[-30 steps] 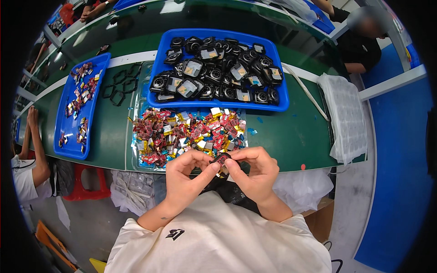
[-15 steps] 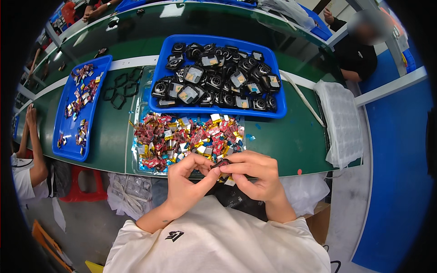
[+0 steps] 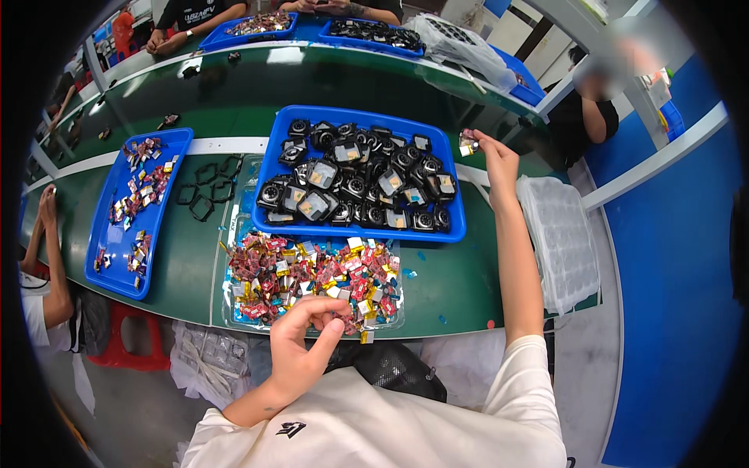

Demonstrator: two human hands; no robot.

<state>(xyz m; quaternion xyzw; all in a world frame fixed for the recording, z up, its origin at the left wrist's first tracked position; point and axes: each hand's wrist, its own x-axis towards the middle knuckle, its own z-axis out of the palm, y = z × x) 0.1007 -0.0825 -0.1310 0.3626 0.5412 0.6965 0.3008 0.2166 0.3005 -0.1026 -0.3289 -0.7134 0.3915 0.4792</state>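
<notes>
My right hand [image 3: 499, 165] is stretched forward, past the right end of the blue tray [image 3: 459, 222]. Its thumb and fingertips pinch a small red circuit board [image 3: 468, 142] with a whitish piece on it. Close to me, my left hand [image 3: 300, 337] hovers over the near edge of the heap of small parts [image 3: 312, 273]. Its fingers are loosely bent, with the thumb apart and nothing visible between them. Red boards with silver and yellow pieces make up the heap, which lies in a clear plastic tray [image 3: 228, 300]. Black watch cases [image 3: 355, 185] fill the blue tray behind it.
A narrower blue tray [image 3: 117, 261] with circuit boards stands at left, beside several black frames [image 3: 204, 207]. Clear plastic trays [image 3: 558, 242] are stacked at right. Another person [image 3: 581, 117] sits at far right; others work across and to the left. A red stool [image 3: 133, 343] stands below the bench.
My hands were together over the heap, working on a small dark piece. My right hand has moved away, far forward and right, with the circuit board; the left stays near the heap, its grip loosened.
</notes>
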